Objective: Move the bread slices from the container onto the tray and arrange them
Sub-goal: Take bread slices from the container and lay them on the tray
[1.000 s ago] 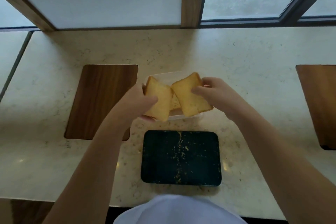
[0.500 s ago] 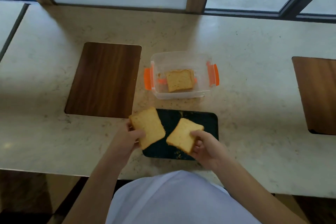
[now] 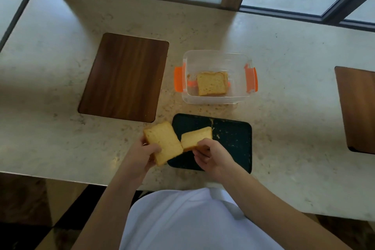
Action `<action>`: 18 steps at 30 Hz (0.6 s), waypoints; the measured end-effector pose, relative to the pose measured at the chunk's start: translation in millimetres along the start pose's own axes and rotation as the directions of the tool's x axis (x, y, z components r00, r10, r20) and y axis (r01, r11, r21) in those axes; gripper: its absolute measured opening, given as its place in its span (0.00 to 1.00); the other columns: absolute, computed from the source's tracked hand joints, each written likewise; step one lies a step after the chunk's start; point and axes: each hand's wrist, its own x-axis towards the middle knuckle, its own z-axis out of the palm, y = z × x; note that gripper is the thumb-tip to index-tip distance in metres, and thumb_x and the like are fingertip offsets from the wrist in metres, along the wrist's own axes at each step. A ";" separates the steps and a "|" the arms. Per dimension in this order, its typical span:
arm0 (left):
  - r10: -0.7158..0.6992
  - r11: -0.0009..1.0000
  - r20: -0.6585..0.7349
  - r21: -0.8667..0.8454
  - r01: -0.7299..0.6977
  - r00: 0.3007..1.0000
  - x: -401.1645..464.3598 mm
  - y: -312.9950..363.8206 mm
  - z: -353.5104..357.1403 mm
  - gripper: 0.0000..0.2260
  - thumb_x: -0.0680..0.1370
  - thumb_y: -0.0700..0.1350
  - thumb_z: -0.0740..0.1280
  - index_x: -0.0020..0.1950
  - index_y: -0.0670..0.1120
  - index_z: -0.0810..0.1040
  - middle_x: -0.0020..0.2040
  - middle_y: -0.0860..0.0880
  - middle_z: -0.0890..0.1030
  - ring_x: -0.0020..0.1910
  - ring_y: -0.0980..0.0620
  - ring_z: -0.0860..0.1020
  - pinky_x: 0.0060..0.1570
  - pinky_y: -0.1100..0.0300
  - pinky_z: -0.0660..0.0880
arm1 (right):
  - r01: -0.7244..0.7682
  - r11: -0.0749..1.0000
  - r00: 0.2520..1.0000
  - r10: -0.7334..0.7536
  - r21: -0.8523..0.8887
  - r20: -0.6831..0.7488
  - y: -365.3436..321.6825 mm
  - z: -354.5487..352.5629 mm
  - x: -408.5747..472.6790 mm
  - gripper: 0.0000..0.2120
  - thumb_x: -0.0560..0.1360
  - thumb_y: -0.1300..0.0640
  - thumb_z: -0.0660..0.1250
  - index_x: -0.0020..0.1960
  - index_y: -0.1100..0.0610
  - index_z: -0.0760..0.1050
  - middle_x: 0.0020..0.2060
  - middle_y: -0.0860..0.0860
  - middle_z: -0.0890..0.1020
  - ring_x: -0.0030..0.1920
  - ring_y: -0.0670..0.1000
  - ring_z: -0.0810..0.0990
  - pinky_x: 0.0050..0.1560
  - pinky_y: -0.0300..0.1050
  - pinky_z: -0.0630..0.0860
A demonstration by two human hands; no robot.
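Observation:
My left hand [image 3: 144, 152] grips one bread slice [image 3: 163, 141], held over the left edge of the dark tray [image 3: 233, 140]. My right hand [image 3: 213, 155] pinches a second bread slice [image 3: 194, 137] by its near edge, low over the tray's left half; whether it touches the tray I cannot tell. The two slices meet at their inner edges. Behind the tray stands a clear plastic container [image 3: 217, 56] with orange side clips, and a stack of bread slices [image 3: 212, 84] lies inside it. Crumbs dot the tray's surface.
A dark wooden board [image 3: 123, 77] is set into the pale stone counter [image 3: 60, 138] at the left, another wooden board [image 3: 357, 107] at the right edge. Window frames run along the back. The counter's front edge is close to my body.
Both hands carried their slices from above the container down to the tray. Since half a second ago the right slice has dropped lower and shifted left until it meets the left slice.

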 end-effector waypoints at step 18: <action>0.002 0.999 -0.008 -0.044 -0.002 1.000 9.4 2.5 -28.4 0.25 0.77 0.34 0.68 0.73 0.46 0.70 0.64 0.43 0.78 0.61 0.41 0.79 0.53 0.45 0.80 | -0.043 0.986 0.997 0.053 0.161 -0.063 1.5 38.2 28.6 0.09 0.75 0.70 0.71 0.55 0.66 0.77 0.52 0.64 0.81 0.48 0.56 0.83 0.45 0.48 0.82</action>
